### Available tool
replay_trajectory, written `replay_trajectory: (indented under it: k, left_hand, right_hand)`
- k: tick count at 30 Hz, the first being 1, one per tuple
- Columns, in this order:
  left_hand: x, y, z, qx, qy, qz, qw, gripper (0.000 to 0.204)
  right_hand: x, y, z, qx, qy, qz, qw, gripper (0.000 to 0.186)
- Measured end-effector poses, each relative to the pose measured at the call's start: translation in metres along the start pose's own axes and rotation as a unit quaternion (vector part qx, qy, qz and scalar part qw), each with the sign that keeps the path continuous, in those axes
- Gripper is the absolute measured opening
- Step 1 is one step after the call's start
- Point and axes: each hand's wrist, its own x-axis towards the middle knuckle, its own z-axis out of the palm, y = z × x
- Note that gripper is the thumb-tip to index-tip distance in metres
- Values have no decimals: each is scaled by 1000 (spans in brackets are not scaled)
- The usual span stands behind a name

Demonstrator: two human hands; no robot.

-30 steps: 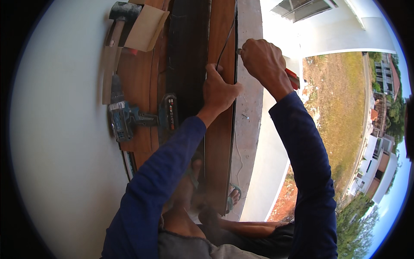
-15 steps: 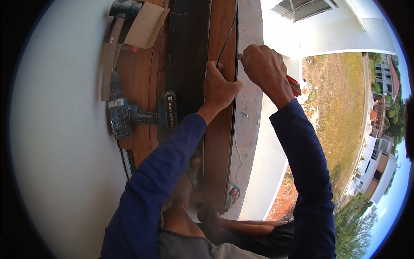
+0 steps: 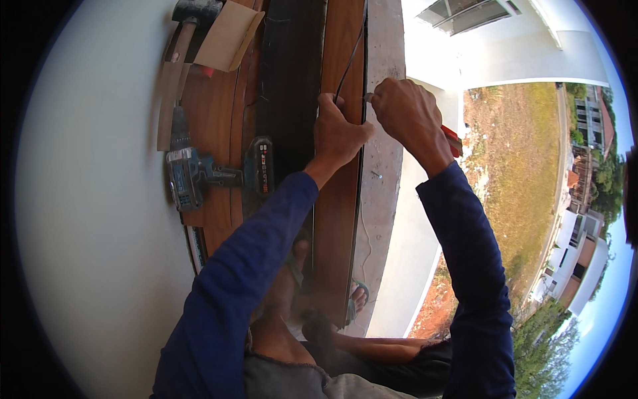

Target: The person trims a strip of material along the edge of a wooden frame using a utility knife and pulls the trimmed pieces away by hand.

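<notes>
- Two tools lie toward the left of my view: a wooden-handled mallet (image 3: 193, 12) at eleven o'clock, beside a folded cardboard piece (image 3: 229, 34), and a cordless drill (image 3: 187, 176) at nine, resting on brown boards (image 3: 216, 120).
- My left hand (image 3: 340, 136), just past twelve, is clamped across the wooden plank (image 3: 335, 219), its thumb over the right edge. A thin black strip (image 3: 350, 60) runs down to its fingers; I can't tell whether they pinch it.
- The plank stretches from twelve o'clock down to between five and six. I judge it stiff, fairly light for its length and smooth enough to slip, with edges that could chip; I'd hold it across the width, fingers clear of the right edge. The strip looks soft and bendy.
- My right hand, (image 3: 407, 110) between one and two, is closed round a red-handled tool (image 3: 452, 141), likely a utility knife; its grey tip is at the plank's right edge.
- Against the frame a second ago, the right hand sits lower along that edge, closer to the left, which has barely moved.
- Further right, a concrete ledge (image 3: 384, 66) carries a small screw or nail (image 3: 377, 175) at two o'clock.
</notes>
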Motion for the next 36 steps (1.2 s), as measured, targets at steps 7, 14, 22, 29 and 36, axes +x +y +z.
replay_trajectory:
  k: [7,14,22,29,36]
  left_hand:
    - [-6,1,-6,26,-19,7,999,77]
    - [-23,-7,-3,62,-29,40,997,82]
    - [-38,-15,-3,65,-47,39,996,87]
    - [-38,-15,-4,50,-49,41,997,87]
    - [-37,-17,-2,57,-42,46,996,88]
  right_hand:
    - [-8,-3,1,-8,-7,4,1000,32]
    - [-7,-1,4,-12,-5,6,1000,32]
    - [-14,-4,4,-26,7,-10,1000,33]
    - [-22,-3,7,-11,-4,4,1000,33]
    - [-29,-1,10,2,-4,3,1000,32]
